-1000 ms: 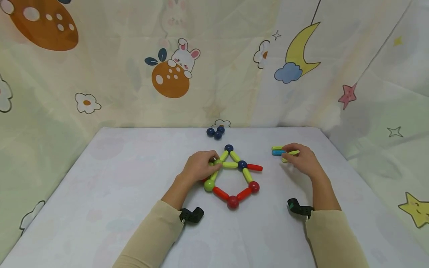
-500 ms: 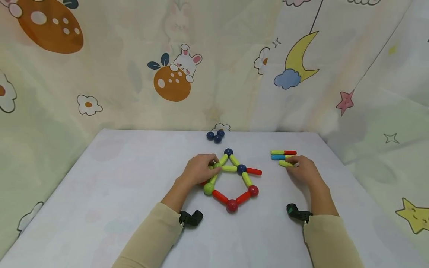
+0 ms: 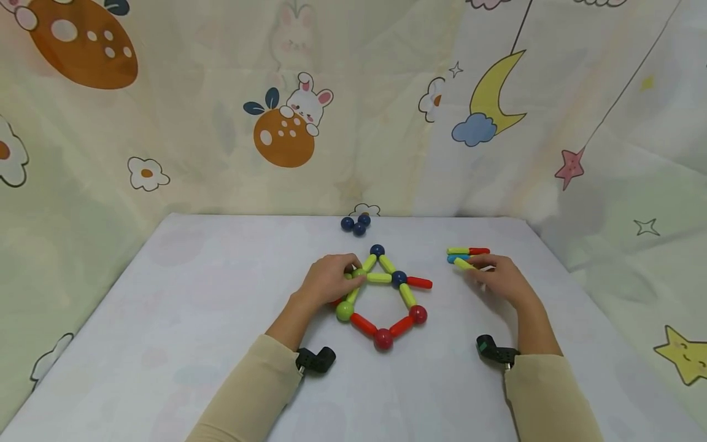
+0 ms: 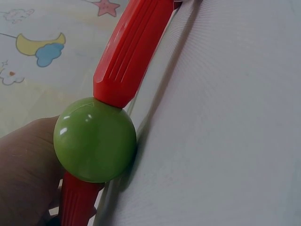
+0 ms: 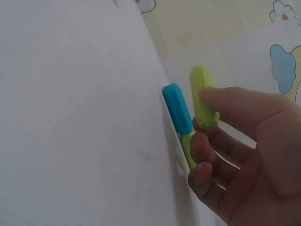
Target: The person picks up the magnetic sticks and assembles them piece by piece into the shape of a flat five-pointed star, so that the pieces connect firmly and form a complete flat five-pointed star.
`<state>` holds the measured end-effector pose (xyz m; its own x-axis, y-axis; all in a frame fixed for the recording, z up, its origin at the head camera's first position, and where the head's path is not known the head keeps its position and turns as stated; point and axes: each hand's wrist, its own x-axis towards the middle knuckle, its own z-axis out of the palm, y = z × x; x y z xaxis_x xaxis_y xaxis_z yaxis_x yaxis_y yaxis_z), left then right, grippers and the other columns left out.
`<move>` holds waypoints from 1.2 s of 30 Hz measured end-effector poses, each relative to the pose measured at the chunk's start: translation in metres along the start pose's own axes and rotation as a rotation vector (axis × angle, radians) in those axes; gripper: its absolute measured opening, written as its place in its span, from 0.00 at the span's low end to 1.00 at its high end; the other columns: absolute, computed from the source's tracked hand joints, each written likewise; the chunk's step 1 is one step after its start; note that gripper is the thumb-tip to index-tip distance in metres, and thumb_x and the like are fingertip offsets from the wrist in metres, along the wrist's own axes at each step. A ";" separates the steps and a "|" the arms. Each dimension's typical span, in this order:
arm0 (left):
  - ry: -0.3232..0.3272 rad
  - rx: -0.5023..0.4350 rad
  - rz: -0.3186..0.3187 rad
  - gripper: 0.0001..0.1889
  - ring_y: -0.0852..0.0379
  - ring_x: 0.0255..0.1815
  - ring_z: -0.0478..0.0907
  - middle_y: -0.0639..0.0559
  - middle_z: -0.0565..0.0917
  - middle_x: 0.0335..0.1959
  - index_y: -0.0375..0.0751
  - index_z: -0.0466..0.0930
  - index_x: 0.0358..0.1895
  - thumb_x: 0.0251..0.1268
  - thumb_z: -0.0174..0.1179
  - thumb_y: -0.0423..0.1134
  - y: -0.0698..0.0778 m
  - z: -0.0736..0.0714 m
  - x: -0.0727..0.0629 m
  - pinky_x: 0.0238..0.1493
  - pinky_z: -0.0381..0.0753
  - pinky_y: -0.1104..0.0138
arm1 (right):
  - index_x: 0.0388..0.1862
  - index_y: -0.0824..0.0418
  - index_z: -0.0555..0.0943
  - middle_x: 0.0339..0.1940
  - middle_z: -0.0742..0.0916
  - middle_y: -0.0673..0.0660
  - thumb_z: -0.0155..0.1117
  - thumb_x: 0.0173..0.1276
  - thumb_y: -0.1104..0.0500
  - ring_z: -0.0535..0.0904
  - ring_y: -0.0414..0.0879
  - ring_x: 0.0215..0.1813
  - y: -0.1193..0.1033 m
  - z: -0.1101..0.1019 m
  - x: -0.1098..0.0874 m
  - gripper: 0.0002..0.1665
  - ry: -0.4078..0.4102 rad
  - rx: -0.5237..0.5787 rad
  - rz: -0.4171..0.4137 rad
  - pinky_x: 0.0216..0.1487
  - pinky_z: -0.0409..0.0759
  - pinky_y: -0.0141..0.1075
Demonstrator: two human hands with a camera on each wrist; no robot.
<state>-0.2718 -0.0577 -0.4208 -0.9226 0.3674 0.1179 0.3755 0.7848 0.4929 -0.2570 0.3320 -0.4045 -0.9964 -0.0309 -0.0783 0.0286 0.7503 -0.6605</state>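
Observation:
In the head view, my left hand (image 3: 330, 276) pinches a green ball (image 3: 358, 275) at the upper left of a flat shape built from magnetic rods and balls. A nearer green ball (image 4: 94, 141) joins a red rod (image 4: 131, 52) in the left wrist view. Yellow-green rods (image 3: 378, 278), dark blue balls (image 3: 399, 279) and red balls (image 3: 383, 339) form the rest of the shape. To the right, my right hand (image 3: 499, 279) holds a yellow-green magnetic rod (image 5: 200, 77) between thumb and fingers, raised beside a blue rod (image 5: 177, 108). My left fingers partly hide the shape's left side.
Several loose dark blue balls (image 3: 359, 228) lie by the table's back edge. A yellow-green rod (image 3: 457, 250) and a red rod (image 3: 479, 250) lie end to end beyond my right hand. One red rod (image 3: 420, 283) sticks out from the shape's right side. A patterned cloth (image 3: 386, 123) hangs behind.
My right hand reaches down to the loose rods, takes the nearest yellow-green one and tilts it up in front of the blue rod. My left hand keeps its place on the shape.

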 end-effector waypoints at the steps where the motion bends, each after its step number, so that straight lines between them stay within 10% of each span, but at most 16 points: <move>1: -0.001 -0.002 -0.001 0.16 0.55 0.43 0.80 0.53 0.88 0.45 0.51 0.85 0.53 0.69 0.66 0.53 0.000 0.000 0.000 0.50 0.82 0.59 | 0.70 0.66 0.76 0.62 0.80 0.70 0.64 0.76 0.51 0.80 0.54 0.46 0.000 0.000 0.000 0.30 -0.002 0.021 -0.011 0.38 0.81 0.35; 8: -0.001 0.001 0.001 0.16 0.55 0.44 0.81 0.53 0.89 0.45 0.50 0.85 0.53 0.69 0.65 0.53 0.000 0.000 0.000 0.51 0.82 0.59 | 0.69 0.66 0.75 0.48 0.83 0.66 0.62 0.77 0.45 0.78 0.52 0.44 -0.006 -0.003 -0.003 0.32 -0.045 0.140 -0.017 0.41 0.82 0.37; 36: 0.022 0.002 0.000 0.14 0.56 0.41 0.82 0.54 0.89 0.43 0.52 0.86 0.51 0.68 0.66 0.53 -0.001 -0.002 -0.001 0.47 0.82 0.59 | 0.54 0.59 0.85 0.52 0.84 0.59 0.73 0.65 0.55 0.77 0.54 0.50 -0.028 0.010 -0.001 0.20 -0.376 0.147 -0.088 0.48 0.83 0.40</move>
<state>-0.2716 -0.0600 -0.4197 -0.9244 0.3561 0.1364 0.3753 0.7860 0.4913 -0.2559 0.3045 -0.3934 -0.8978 -0.3506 -0.2664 -0.0173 0.6325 -0.7744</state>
